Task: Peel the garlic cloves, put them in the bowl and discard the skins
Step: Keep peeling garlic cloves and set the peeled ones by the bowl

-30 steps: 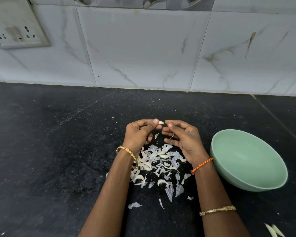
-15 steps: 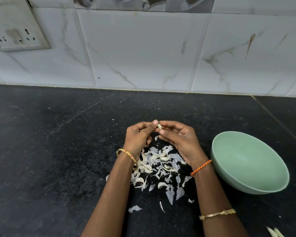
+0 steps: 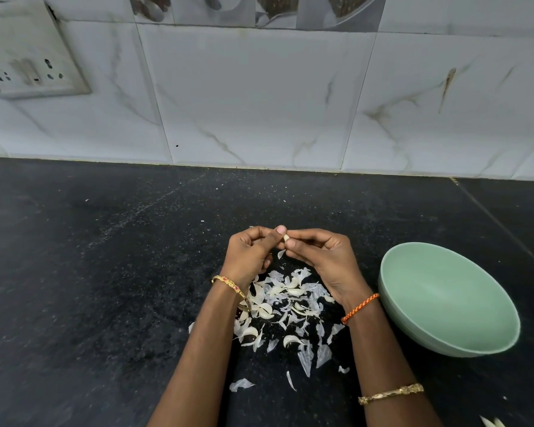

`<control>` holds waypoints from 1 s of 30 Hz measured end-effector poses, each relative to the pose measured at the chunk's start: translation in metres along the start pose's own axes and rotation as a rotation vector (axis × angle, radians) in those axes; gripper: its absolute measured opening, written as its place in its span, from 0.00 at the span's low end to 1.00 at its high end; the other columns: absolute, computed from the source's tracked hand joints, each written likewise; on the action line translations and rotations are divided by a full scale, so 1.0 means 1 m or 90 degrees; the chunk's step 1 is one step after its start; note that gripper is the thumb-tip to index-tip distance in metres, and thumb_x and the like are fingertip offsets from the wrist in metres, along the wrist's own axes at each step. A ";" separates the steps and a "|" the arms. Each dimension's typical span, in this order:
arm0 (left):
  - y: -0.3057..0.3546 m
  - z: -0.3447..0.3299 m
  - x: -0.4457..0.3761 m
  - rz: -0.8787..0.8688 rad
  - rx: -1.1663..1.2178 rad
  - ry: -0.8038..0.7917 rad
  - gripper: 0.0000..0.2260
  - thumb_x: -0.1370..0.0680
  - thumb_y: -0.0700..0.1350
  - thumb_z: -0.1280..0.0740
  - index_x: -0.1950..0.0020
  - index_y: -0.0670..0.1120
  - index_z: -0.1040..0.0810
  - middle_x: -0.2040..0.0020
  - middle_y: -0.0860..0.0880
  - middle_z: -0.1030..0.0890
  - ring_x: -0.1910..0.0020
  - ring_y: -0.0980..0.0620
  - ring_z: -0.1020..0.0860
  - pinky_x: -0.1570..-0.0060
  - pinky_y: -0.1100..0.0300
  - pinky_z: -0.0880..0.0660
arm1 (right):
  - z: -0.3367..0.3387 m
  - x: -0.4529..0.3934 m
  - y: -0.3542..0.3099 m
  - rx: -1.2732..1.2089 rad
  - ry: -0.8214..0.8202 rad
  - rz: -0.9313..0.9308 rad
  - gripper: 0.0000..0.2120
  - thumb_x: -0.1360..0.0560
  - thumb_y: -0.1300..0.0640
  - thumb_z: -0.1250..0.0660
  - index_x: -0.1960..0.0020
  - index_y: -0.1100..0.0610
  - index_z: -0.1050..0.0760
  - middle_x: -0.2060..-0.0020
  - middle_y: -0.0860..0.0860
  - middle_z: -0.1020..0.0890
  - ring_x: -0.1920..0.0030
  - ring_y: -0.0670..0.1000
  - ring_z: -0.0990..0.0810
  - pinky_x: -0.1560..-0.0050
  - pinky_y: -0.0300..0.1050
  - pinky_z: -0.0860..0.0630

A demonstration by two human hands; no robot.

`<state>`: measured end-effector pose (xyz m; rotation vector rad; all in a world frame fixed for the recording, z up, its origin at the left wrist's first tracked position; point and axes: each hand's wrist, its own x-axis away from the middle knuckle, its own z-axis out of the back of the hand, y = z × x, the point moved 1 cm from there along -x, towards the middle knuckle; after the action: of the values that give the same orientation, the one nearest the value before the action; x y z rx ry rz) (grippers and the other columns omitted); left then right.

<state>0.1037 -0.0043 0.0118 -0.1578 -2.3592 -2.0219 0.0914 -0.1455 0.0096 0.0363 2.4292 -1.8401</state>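
A small pale garlic clove (image 3: 286, 237) is pinched between the fingertips of my left hand (image 3: 253, 251) and my right hand (image 3: 319, 257), held above the dark counter. Only its tip shows between the thumbs. Below the hands lies a heap of white garlic skins (image 3: 285, 306), with loose flakes spread toward me. A mint-green bowl (image 3: 487, 343) stands to the right of my right wrist; the part of its inside that I see holds nothing.
The black stone counter (image 3: 105, 272) runs back to a white marble-tiled wall (image 3: 259, 103) with a socket plate (image 3: 25, 63) at the upper left. Two pale garlic pieces (image 3: 492, 423) lie at the bottom right edge.
My two hands have closed together on the clove; the right fingertips moved in against the left thumb. The view shifted slightly downward.
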 end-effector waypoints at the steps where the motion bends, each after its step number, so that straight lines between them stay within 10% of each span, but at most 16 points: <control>1: 0.000 0.000 0.000 -0.010 -0.007 -0.006 0.09 0.24 0.43 0.31 0.64 0.43 0.23 0.69 0.49 0.22 0.80 0.59 0.34 0.80 0.69 0.38 | 0.000 0.000 0.001 0.001 0.013 -0.007 0.08 0.31 0.71 0.30 0.54 0.64 0.18 0.59 0.57 0.15 0.57 0.54 0.15 0.58 0.38 0.20; 30: 0.009 0.003 0.046 -0.079 -0.277 0.003 0.14 0.22 0.42 0.33 0.68 0.48 0.27 0.72 0.54 0.28 0.71 0.57 0.32 0.65 0.62 0.32 | -0.029 0.057 -0.028 -0.171 0.058 -0.297 0.05 0.26 0.73 0.36 0.57 0.66 0.24 0.64 0.56 0.19 0.68 0.47 0.18 0.65 0.36 0.20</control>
<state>0.0594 0.0029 0.0244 -0.0151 -1.9338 -2.5626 0.0312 -0.1277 0.0386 -0.5183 2.9181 -1.6640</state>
